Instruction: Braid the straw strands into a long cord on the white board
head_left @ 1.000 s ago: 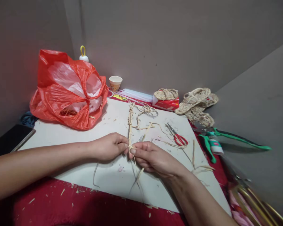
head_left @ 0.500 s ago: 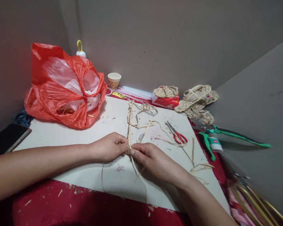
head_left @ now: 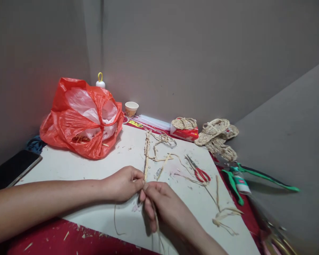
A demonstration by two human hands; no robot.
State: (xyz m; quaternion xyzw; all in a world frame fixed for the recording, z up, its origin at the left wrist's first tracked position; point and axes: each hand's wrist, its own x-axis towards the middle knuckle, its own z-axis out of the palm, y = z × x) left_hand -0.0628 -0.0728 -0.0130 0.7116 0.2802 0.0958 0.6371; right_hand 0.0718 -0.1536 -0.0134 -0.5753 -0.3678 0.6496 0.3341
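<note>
A narrow braided straw strand (head_left: 146, 156) runs across the white board toward me. My left hand (head_left: 126, 183) pinches its near end between thumb and forefinger. Right beside it, my right hand (head_left: 162, 202) also grips the strand's end, its thumb and forefinger together and its lower fingers curled beneath. Loose straw ends hang down past my right hand. Red-handled scissors (head_left: 201, 175) lie open on the board to the right, near thin loose straw pieces (head_left: 218, 193).
A red plastic bag (head_left: 82, 120) stands at the back left, with a phone (head_left: 14, 168) nearer me. A paper cup (head_left: 131, 109), a red packet (head_left: 184, 132), straw braid bundles (head_left: 218, 136) and green-handled pliers (head_left: 268, 177) line the back and right.
The view has tilted up, so things appear lower. My right hand has turned, with its lower fingers now showing below the strand; my left hand keeps its pinch.
</note>
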